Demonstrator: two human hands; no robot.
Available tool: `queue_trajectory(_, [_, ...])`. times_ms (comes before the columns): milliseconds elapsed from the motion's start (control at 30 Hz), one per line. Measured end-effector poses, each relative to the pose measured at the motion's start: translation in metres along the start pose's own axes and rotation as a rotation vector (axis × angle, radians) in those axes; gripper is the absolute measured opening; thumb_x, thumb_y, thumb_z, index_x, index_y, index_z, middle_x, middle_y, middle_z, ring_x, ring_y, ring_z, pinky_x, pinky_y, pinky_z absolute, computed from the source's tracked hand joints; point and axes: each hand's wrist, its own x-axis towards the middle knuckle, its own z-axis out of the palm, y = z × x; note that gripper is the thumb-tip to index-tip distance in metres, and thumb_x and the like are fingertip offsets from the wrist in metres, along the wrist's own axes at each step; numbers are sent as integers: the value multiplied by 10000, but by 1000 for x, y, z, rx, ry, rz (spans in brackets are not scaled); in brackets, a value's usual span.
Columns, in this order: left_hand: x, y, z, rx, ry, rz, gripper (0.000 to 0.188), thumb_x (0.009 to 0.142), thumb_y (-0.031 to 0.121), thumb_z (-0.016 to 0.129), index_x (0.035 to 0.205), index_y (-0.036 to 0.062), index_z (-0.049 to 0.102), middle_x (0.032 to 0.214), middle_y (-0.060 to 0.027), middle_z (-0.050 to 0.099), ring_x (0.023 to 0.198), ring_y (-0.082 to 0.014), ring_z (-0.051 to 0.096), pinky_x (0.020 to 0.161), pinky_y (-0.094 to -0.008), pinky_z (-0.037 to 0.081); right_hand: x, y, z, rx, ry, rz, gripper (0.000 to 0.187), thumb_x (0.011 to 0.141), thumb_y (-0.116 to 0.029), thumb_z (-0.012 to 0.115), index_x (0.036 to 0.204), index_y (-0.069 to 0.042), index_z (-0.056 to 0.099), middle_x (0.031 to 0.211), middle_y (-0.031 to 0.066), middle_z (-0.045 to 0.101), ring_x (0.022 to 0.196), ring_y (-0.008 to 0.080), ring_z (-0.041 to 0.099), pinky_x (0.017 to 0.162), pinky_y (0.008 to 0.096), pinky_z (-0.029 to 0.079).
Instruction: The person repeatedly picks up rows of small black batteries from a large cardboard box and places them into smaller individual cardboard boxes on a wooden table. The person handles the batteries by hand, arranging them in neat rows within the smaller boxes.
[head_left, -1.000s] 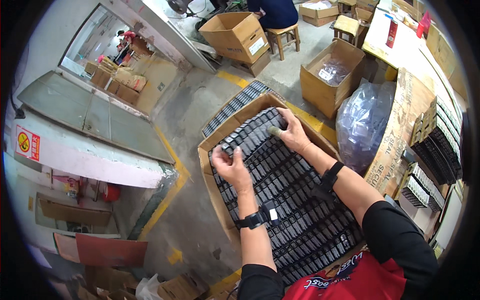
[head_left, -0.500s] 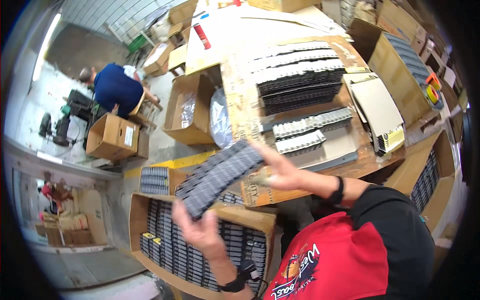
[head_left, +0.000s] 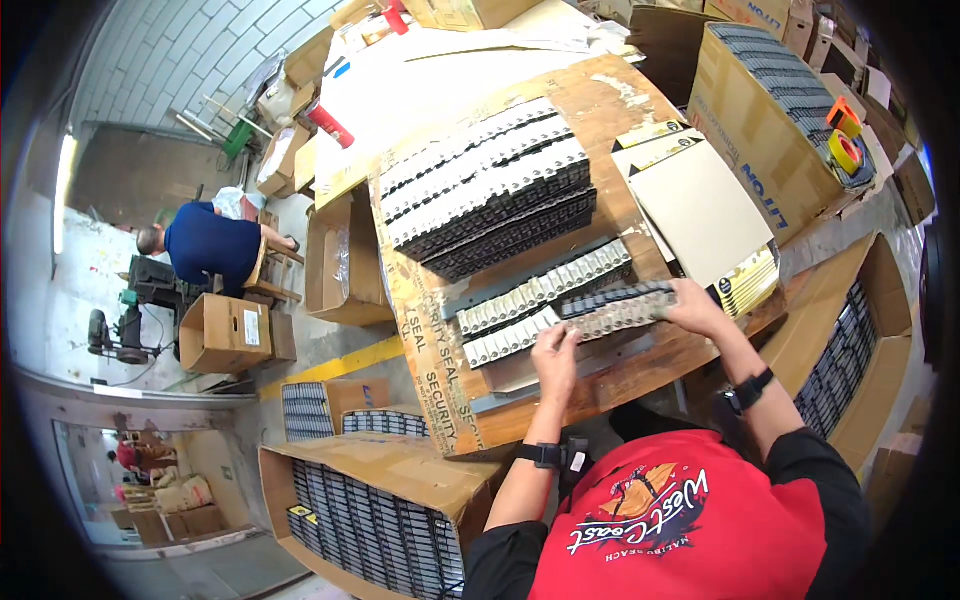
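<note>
My left hand (head_left: 556, 362) and my right hand (head_left: 697, 308) press in from opposite ends on a row of small black-and-silver packs (head_left: 622, 312). They hold it over the near right part of a shallow grey tray (head_left: 487, 404) on the wooden table. Two rows of similar packs, with pale, studded tops (head_left: 545, 290), lie beside it in the tray. The left fingertips pinch close to the end of the nearer row. Behind the tray rises a tall block of the same packs (head_left: 490, 190). What the packs contain cannot be made out.
Flat beige cards (head_left: 695, 205) lie right of the block. An open carton of packs (head_left: 375, 515) stands low left, another carton (head_left: 850, 350) at right. Tape rolls (head_left: 845, 150) rest on a tall carton. A person in blue (head_left: 213, 245) sits at far left.
Both hands have swung right from above the lower-left carton to the tray, carrying the row of packs. The view has turned with them, and the row lies lower, at the tray.
</note>
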Motion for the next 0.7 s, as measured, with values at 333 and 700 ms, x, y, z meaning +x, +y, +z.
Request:
queue_trajectory(333, [2, 5, 9, 404, 34, -85, 254, 771, 156, 670, 665, -9, 508, 552, -135, 558, 552, -243, 577, 553, -342, 454, 48, 20, 3, -257, -125, 9, 323, 629, -201, 612, 805, 70, 607, 833, 277, 618, 833, 388, 619, 744, 421, 487])
queue_trajectory(700, [66, 29, 20, 704, 41, -191, 321, 827, 257, 618, 884, -52, 550, 815, -260, 627, 801, -421, 618, 704, -485, 491, 91, -6, 4, -206, -54, 157, 450, 692, -386, 630, 871, 27, 646, 848, 267, 632, 834, 395, 619, 730, 416, 494])
